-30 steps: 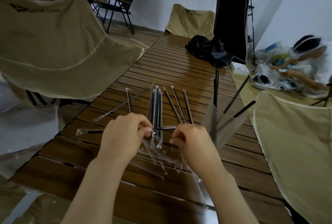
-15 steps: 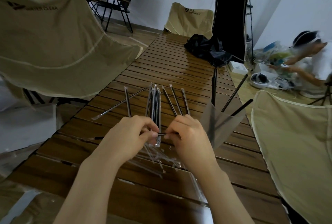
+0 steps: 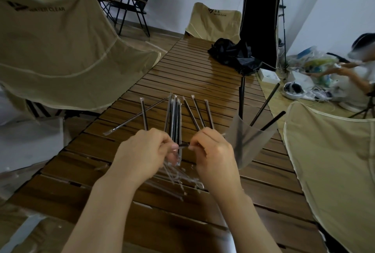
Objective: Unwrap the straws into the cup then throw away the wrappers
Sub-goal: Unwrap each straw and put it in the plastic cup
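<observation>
My left hand [image 3: 143, 151] and my right hand [image 3: 213, 151] are close together above the slatted wooden table [image 3: 203, 82]. Between their fingertips shows a short piece of a black straw [image 3: 183, 145]; both hands pinch it, and its wrapper is mostly hidden by the fingers. Several wrapped black straws [image 3: 173, 116] lie fanned out on the table just beyond my hands. A frosted clear cup [image 3: 246, 141] stands to the right with three black straws [image 3: 263, 106] leaning in it. Empty clear wrappers [image 3: 178, 177] lie crumpled on the table under my hands.
Beige camping chairs stand to the left [image 3: 60, 49], at the far end [image 3: 215, 21] and to the right [image 3: 334, 161]. A black bag [image 3: 233, 53] lies on the far part of the table. A person [image 3: 357, 74] sits on the floor at the right among clutter.
My hands have drawn closer together, so less of the black straw shows between them. The long stretch of straw and wrapper that stuck out left of my left hand is gone from view.
</observation>
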Tool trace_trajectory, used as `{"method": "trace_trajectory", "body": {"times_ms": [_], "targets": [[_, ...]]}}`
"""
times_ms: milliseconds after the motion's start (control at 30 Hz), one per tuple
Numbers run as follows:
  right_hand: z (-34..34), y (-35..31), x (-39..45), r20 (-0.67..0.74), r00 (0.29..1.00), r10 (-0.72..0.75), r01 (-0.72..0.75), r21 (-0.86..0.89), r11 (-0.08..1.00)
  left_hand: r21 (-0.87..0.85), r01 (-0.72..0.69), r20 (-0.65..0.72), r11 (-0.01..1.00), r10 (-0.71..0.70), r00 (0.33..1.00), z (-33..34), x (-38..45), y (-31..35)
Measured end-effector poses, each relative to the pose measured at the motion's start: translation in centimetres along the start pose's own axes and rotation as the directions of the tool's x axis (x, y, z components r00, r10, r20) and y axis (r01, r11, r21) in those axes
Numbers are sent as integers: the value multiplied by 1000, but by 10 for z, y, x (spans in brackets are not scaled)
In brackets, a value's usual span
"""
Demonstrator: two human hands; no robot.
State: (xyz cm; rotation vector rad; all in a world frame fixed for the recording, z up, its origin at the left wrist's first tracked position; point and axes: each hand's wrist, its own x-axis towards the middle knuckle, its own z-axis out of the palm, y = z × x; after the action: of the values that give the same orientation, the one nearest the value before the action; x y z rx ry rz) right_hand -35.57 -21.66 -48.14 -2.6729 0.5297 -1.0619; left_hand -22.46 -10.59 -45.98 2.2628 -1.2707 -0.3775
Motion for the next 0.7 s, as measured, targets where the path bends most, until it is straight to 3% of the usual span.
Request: {"method": "trace_trajectory", "body": {"times_ms": [100,233,333,400,467,567,667,700], "targets": [[-1,1,1,20,999,37,-38,28,999,-55,30,32,998,-28,999,-5,0,-7],[2,-2,2,160,986,-39,33,38,999,-79,81,-2,994,-81,997,-2,3,-15],[1,3,3,296,954,-44,33,44,998,-99,148,-100,984,-158,982,-2,5,-16],[2,9,-1,451,890,64,-72,1,997,-119,159,-162,980,-177,971,-8,5,-18],[3,13,-2,574,793,204,-180,-99,979,-99,142,-121,985,-154,981,-11,2,-21],[1,14,12,620,695,363,-333,-171,927,-30,139,-30,990,-140,990,-7,-1,-23],[-7,12,24,734,509,450,-428,-237,872,21,148,-9,989,-148,989,-4,-2,-24],[-8,10,22,714,546,437,-425,-214,880,26,152,-7,988,-152,988,-4,-2,-24]]}}
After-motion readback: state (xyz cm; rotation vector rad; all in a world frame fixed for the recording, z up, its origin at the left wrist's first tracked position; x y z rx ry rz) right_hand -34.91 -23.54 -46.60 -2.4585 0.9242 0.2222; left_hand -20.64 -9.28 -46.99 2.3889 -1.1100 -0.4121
